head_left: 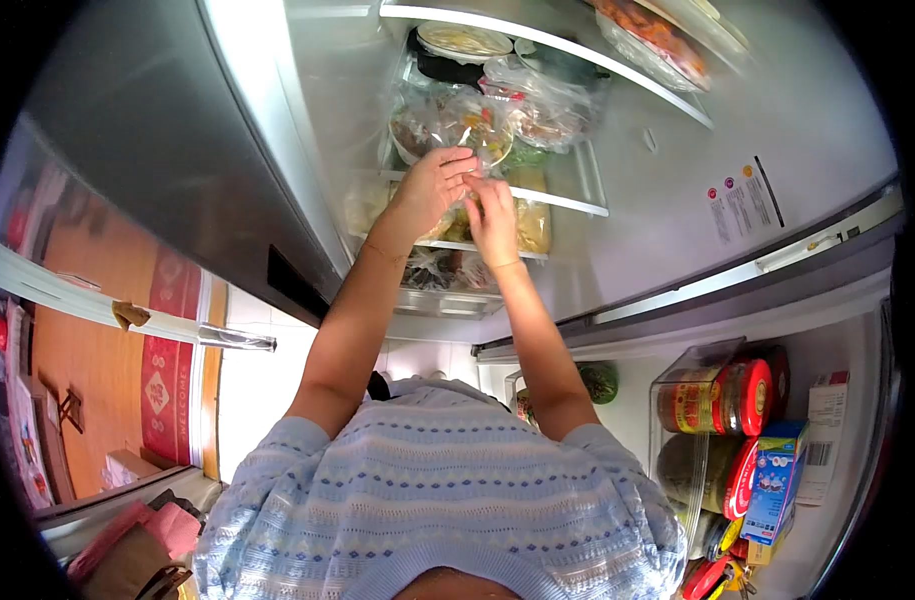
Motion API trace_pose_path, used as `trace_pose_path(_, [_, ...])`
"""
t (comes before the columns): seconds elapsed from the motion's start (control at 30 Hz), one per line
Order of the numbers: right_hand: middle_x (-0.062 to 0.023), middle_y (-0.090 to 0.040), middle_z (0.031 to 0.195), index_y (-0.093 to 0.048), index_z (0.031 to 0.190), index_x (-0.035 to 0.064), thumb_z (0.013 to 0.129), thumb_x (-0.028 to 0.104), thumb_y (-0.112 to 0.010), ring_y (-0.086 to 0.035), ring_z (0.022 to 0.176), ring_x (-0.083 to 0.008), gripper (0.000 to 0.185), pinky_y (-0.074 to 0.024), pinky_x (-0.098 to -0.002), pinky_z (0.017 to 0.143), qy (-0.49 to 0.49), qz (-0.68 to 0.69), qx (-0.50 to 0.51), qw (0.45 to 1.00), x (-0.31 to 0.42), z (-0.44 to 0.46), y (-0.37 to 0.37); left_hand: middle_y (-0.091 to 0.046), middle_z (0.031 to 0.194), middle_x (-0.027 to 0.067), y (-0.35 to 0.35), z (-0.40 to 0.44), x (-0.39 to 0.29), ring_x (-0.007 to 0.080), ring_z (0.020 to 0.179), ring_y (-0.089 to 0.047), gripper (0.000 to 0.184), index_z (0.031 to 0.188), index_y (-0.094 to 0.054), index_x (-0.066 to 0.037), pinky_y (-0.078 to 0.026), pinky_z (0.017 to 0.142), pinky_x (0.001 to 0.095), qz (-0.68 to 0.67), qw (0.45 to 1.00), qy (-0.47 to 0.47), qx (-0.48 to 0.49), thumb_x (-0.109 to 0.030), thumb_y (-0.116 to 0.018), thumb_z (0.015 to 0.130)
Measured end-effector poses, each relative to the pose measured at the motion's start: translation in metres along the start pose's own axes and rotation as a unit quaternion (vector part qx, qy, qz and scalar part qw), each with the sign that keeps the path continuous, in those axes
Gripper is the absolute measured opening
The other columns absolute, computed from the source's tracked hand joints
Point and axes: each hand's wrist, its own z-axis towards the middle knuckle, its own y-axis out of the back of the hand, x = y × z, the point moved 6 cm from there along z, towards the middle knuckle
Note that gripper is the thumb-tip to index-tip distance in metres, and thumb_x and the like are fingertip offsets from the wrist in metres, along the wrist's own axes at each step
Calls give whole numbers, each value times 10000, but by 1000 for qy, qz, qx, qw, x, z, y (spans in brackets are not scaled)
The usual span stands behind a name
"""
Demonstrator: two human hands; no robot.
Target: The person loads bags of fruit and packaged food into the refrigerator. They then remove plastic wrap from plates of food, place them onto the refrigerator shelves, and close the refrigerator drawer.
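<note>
Both my hands reach into an open fridge, close together at the front of a shelf. My left hand point(436, 188) has its fingers bent at the edge of a clear plastic bag point(459, 122) that covers bowls of food. Beside it, on the right, my right hand point(491, 213) has its fingertips drawn together near the same bag edge; what they hold is too small to make out. Another clear bag point(547, 105) lies to the right over more food. Behind these sits a plate under plastic wrap point(465, 41).
A lower shelf point(560, 201) edge crosses under my hands, with bagged food point(532, 226) below. The fridge door on the right holds red-lidded jars point(745, 397) and a blue box point(774, 478). A dark door panel point(177, 130) stands at the left.
</note>
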Motion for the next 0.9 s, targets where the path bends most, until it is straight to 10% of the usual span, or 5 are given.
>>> trace_pose_path(0.27, [-87,-571,1017,-612,867,93,693,132,-670,-525,964,-259,187,-381,-358,817,177,-94,23,979,5,26,12,-566,1047,139,-7,-17,-18,216,850,-571,314,1074,-518,-1,-455,772,322,142,981,-90,-102,-169,-563,812])
trace_pose_path(0.43, [-101,-601,836,-588,763,61,710,105,-640,-555,801,-271,86,-393,-372,773,89,-86,-48,991,-8,34,20,-612,783,143,-24,-55,-38,225,699,-609,270,894,-522,49,-472,653,331,567,725,-299,-251,-174,-617,776])
trace_pose_path(0.57, [-163,-595,655,-597,639,16,725,149,-574,-564,634,-346,160,-440,-413,646,-147,-87,-37,985,-49,31,11,-597,830,135,8,-22,24,227,726,-628,228,876,-519,44,-542,616,322,191,969,-73,-140,-124,-642,783])
trace_pose_path(0.77, [-133,-626,656,-646,775,3,706,189,-611,-608,619,-250,201,-480,-341,627,-361,9,299,884,-70,57,6,-565,945,213,-17,-3,17,288,856,-616,238,967,-468,119,-535,782,322,74,977,-147,-135,-76,-540,852])
trace_pose_path(0.9, [-24,-556,700,-535,811,12,779,84,-558,-491,628,-101,82,-406,-242,562,-191,10,22,981,-76,138,36,-561,930,240,-12,4,12,313,855,-625,237,953,-436,152,-544,725,296,49,972,-125,-193,-50,-513,855])
